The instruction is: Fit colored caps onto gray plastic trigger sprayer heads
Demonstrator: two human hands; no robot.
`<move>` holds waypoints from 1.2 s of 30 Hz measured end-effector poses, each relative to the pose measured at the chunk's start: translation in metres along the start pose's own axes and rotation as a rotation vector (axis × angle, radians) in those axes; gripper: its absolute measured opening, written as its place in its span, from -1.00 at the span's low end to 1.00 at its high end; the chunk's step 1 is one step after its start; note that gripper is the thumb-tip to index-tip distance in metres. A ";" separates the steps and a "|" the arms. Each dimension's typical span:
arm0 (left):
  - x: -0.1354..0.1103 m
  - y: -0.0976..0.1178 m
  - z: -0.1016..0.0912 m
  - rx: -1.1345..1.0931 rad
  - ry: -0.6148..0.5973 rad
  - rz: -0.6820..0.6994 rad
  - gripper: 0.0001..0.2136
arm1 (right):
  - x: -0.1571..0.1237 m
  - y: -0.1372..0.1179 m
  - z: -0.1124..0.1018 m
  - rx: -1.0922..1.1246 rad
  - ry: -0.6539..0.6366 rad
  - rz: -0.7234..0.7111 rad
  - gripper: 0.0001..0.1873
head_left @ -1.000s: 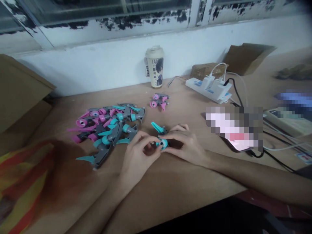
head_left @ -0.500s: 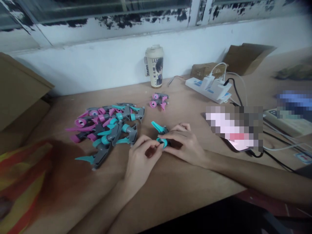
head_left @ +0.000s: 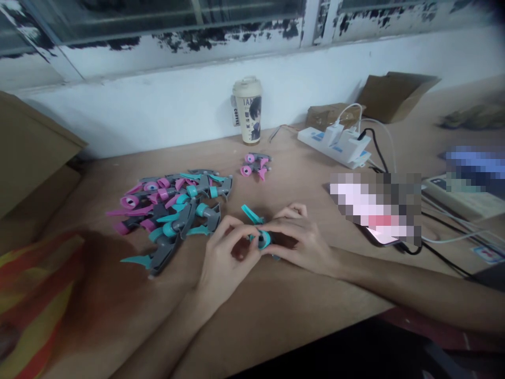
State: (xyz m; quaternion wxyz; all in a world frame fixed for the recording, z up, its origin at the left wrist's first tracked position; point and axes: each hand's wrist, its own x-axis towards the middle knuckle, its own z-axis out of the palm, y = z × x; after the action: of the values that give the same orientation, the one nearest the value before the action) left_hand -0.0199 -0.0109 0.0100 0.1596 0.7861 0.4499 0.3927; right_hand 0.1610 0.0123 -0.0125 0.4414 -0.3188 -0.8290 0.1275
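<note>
Between my two hands is a teal and grey trigger spray head [head_left: 263,239], its round teal collar turned up towards me. My left hand [head_left: 228,255] pinches the collar's near left side with thumb and forefinger. My right hand [head_left: 302,239] grips the same spray head from the right, its fingers covering much of the grey body. The teal trigger [head_left: 251,214] sticks out behind my fingers. To the left lies a pile of similar spray heads [head_left: 183,218], some teal and grey, others pink and grey.
Two pink and grey spray heads [head_left: 255,166] lie apart, before a coffee cup [head_left: 249,113]. A power strip [head_left: 333,147] with plugs and a lit phone [head_left: 371,210] are at right. Cardboard [head_left: 33,152] stands left, above a red and yellow bag [head_left: 35,295].
The spray head has tilted between my hands, so its collar opening faces me more. Both hands keep their hold; the whole view has shifted slightly.
</note>
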 end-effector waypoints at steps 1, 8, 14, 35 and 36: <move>0.000 0.000 -0.001 -0.013 -0.011 0.000 -0.92 | 0.000 0.000 0.000 -0.004 -0.002 -0.003 -0.71; 0.002 0.000 -0.003 -0.003 -0.086 -0.039 -0.91 | 0.001 0.003 0.003 0.016 0.024 -0.019 -0.71; -0.002 0.003 -0.002 0.150 -0.011 -0.044 -0.92 | 0.002 0.004 0.001 -0.018 0.036 0.052 -0.72; -0.009 -0.010 -0.002 0.202 -0.080 -0.111 -0.73 | 0.080 0.012 0.022 -0.308 0.000 -0.035 -0.71; -0.008 -0.012 -0.002 0.217 -0.094 -0.125 -0.73 | 0.091 0.009 0.029 -0.323 -0.020 -0.065 -0.71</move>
State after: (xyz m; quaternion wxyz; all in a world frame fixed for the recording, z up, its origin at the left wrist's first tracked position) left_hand -0.0306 -0.0114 0.0006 0.1188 0.7867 0.5297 0.2938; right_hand 0.1042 0.0800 0.0257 0.3799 -0.3574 -0.8530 -0.0185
